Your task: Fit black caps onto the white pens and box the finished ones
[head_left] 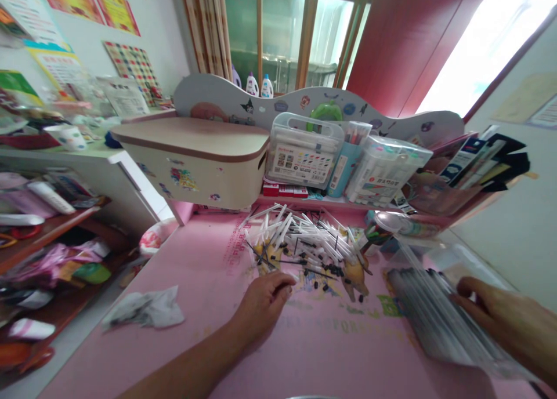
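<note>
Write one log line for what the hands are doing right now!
left hand: pinching at edge of pen parts pile | right hand: resting on clear bag of pens | surface: pink desk

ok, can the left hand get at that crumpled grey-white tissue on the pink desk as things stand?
Probably yes. The left hand rests by the pile of white pens; bare pink desk lies between it and the crumpled tissue.
</note>
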### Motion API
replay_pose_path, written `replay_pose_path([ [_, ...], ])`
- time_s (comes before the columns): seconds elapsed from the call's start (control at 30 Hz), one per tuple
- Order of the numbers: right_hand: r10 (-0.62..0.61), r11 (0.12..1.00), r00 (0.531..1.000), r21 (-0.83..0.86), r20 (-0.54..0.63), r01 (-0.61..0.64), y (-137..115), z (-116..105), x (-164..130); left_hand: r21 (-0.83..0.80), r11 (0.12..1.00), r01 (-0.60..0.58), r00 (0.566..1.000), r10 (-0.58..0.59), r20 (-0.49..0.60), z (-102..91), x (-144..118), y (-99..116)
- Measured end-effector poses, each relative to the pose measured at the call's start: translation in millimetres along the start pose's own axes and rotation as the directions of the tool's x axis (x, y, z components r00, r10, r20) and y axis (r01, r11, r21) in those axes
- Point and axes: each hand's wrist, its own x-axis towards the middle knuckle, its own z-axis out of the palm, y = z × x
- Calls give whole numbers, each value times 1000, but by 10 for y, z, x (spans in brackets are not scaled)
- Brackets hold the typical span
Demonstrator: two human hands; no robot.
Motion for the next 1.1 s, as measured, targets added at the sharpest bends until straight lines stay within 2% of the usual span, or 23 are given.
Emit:
replay_pose_path([
  [0.13, -74, 997, 995, 23, 64, 73, -477, 226, -210, 17, 1000, 4, 1000, -4, 3, 14, 0, -3],
  [0.2, -136, 991, 980, 21, 143, 134, -682, 311, -211, 27, 1000, 5, 1000, -5, 15, 24, -6, -6],
  [0.3, -250, 962, 898, -9, 362, 272, -963, 427, -54, 39, 999, 7, 1000, -8, 28, 36, -19, -14],
  [0.4, -214, 937, 840, -140, 498, 321, -1180, 642, 191, 44, 999, -2, 1000, 1, 25, 35, -27, -23],
  [0.47, -176, 926, 867, -219, 467, 306, -1244, 848, 317, 42, 999, -9, 1000, 8, 24, 30, -28, -25],
  [0.57, -116, 937, 941, -278, 319, 210, -1219, 1157, 388, 38, 999, -14, 999, 12, 36, 24, -25, -24],
  [0.67, -117, 946, 964, -268, 237, 181, -1140, 1361, 367, 43, 999, -14, 999, 12, 43, 31, -23, -25],
  [0.83, -157, 948, 965, -240, 212, 207, -1097, 1458, 337, 51, 999, -6, 999, 3, 53, 40, -21, -22],
  [1.1, -227, 931, 904, -192, 361, 311, -1185, 1341, 247, 60, 998, -7, 998, 3, 67, 34, -10, -44],
])
